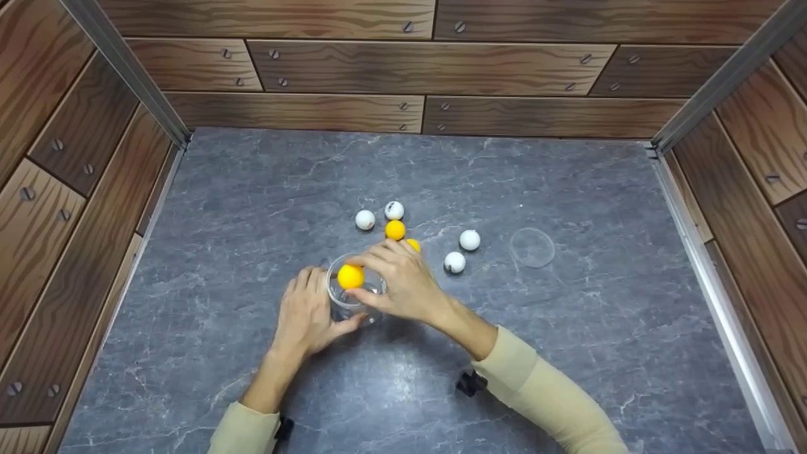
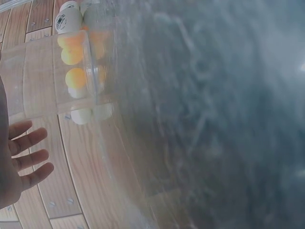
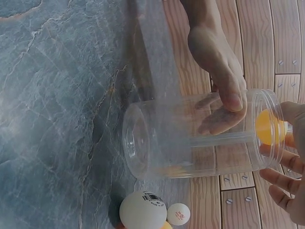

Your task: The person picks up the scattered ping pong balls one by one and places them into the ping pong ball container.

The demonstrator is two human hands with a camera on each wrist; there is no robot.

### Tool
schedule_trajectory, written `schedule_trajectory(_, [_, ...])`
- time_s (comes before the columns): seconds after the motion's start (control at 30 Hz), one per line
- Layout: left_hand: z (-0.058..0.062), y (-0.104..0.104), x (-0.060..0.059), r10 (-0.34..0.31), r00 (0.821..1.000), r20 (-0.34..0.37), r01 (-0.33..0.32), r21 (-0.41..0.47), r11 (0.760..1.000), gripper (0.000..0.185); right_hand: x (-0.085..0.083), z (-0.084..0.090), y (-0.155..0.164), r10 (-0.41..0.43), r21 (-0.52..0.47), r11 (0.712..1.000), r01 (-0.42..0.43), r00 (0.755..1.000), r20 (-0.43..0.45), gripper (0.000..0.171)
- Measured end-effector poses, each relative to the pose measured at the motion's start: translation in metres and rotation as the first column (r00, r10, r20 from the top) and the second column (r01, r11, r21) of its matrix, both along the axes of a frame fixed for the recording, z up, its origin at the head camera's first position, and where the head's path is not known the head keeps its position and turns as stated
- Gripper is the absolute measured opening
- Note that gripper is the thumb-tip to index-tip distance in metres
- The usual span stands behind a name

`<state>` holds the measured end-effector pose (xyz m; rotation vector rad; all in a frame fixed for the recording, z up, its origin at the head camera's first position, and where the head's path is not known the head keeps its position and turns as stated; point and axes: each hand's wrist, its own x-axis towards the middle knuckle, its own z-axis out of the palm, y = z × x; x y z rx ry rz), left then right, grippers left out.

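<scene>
My left hand [image 1: 309,312] holds a clear plastic jar [image 3: 205,157] that stands upright on the table, its thumb across the near side and its fingers along the left. At the jar's mouth my right hand [image 1: 403,284] pinches an orange ping-pong ball [image 1: 351,276] between thumb and fingertips. The ball sits within the rim in the right wrist view [image 3: 270,126]. Below the ball the jar shows no other ball. Just past the right hand lie two more orange balls, one [image 1: 395,229] in full sight, the other [image 1: 413,245] partly hidden by the hand.
Two white balls, one [image 1: 365,219] left of the other [image 1: 394,210], lie behind the jar. Two more, one [image 1: 470,239] behind the other [image 1: 454,262], are to its right. A clear round lid [image 1: 533,247] lies farther right. Wood-patterned walls [image 1: 429,66] enclose the dark marbled tabletop [image 1: 265,183].
</scene>
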<state>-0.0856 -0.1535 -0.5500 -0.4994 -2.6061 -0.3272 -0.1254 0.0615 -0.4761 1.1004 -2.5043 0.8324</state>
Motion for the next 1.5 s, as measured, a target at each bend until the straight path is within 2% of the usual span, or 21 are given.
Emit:
schedule_trajectory(0.2, [0.0,0.0,0.0,-0.009,1.0,-0.014,0.009,-0.006,1.0,0.092,0.0,0.0,-0.001,-0.001,-0.001,1.0,0.001,0.999,0.052,0.044])
schedule_trajectory(0.37, [0.002,0.0,0.001,-0.005,1.0,-0.008,0.005,-0.011,1.0,0.093,-0.001,-0.001,0.0,-0.001,0.0,1.0,0.001,0.998,0.056,0.044])
schedule_trajectory(0.87, [0.001,-0.001,0.0,-0.004,1.0,-0.01,0.004,0.0,1.0,0.093,0.002,0.002,0.004,0.005,-0.022,1.0,-0.007,0.995,-0.098,0.041])
schedule_trajectory(1.1, [0.002,0.0,0.001,0.007,0.999,0.033,-0.007,0.018,1.0,0.09,0.001,0.01,0.014,0.013,-0.041,0.999,-0.022,0.981,-0.194,0.041])
schedule_trajectory(1.3, [0.002,0.0,0.0,0.012,0.998,0.064,-0.013,0.01,1.0,0.095,0.001,0.017,0.026,0.007,-0.045,0.999,-0.017,0.978,-0.208,0.043])
schedule_trajectory(1.5, [0.002,0.0,0.001,0.01,0.998,0.065,-0.011,0.004,1.0,0.096,0.001,0.019,0.04,-0.003,-0.053,0.999,-0.008,0.978,-0.206,0.048])
